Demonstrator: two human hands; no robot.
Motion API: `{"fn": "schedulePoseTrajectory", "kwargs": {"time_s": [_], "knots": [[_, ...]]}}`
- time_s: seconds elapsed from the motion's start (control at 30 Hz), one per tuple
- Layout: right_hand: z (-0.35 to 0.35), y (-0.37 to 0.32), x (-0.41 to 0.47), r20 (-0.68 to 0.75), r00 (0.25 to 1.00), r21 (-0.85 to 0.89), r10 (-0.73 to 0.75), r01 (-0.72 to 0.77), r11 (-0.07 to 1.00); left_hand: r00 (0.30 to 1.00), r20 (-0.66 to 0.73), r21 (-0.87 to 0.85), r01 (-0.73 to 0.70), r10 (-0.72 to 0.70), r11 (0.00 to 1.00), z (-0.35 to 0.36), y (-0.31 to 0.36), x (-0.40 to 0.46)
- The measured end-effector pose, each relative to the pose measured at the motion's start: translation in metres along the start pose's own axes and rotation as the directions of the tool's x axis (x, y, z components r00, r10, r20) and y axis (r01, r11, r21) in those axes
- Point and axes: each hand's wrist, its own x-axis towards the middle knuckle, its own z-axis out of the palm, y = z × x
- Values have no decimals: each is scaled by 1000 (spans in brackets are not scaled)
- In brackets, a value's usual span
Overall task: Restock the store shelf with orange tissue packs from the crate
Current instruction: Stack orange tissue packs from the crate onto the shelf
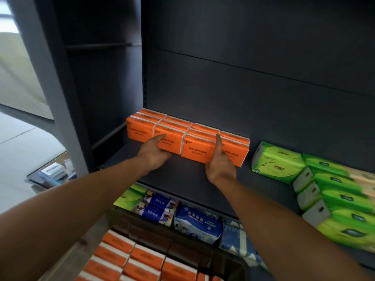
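Observation:
Several orange tissue packs point(194, 148) stand in rows at the back left of the dark shelf point(182, 175). My left hand point(154, 152) rests against the front of the second pack from the left, its thumb stretched across the face and its fingers curled under. My right hand point(220, 163) presses the front row with a straight raised finger at the seam between the two rightmost packs. Below, at the bottom of the view, a dark crate point(229, 262) holds more orange tissue packs point(142, 260).
Green tissue packs point(278, 162) line the right side of the same shelf. A lower shelf holds blue and green packs point(194, 224). A grey upright post point(46, 78) stands at the left, with small boxes point(53, 171) beyond it.

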Motion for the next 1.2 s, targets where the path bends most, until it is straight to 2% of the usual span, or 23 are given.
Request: {"fn": "schedulePoseTrajectory", "kwargs": {"time_s": [0.13,0.3,0.47,0.57,0.67,0.77,0.83,0.9,1.03,1.2], "knots": [[-19,-8,-29,-16,1000,-7,-24,24,1000,1000,-26,-21,-14,14,1000,-4,10,-37],[-37,-14,-80,-36,997,-41,-69,67,997,993,-63,64,-94,98,994,-8,7,-97],[-25,-10,-151,23,996,48,-81,80,996,992,38,157,-126,122,979,-12,-28,-167],[-3,-1,-195,52,992,39,-114,112,993,995,60,195,-94,84,976,-9,-63,-206],[21,9,-232,107,986,47,-129,124,991,989,147,313,-54,8,948,-14,-102,-243],[46,18,-263,216,975,84,-62,44,995,932,342,472,-59,-121,880,-22,-135,-268],[61,21,-279,279,960,81,-29,6,997,831,489,611,-111,-264,783,-26,-147,-276],[77,22,-292,333,942,70,-25,2,998,768,537,690,-161,-349,706,-29,-153,-278],[112,18,-314,454,890,97,-32,-14,995,790,531,728,-239,-307,643,-26,-162,-272],[152,14,-334,542,837,107,-73,17,994,742,601,706,-317,-299,633,-10,-169,-264]]}}
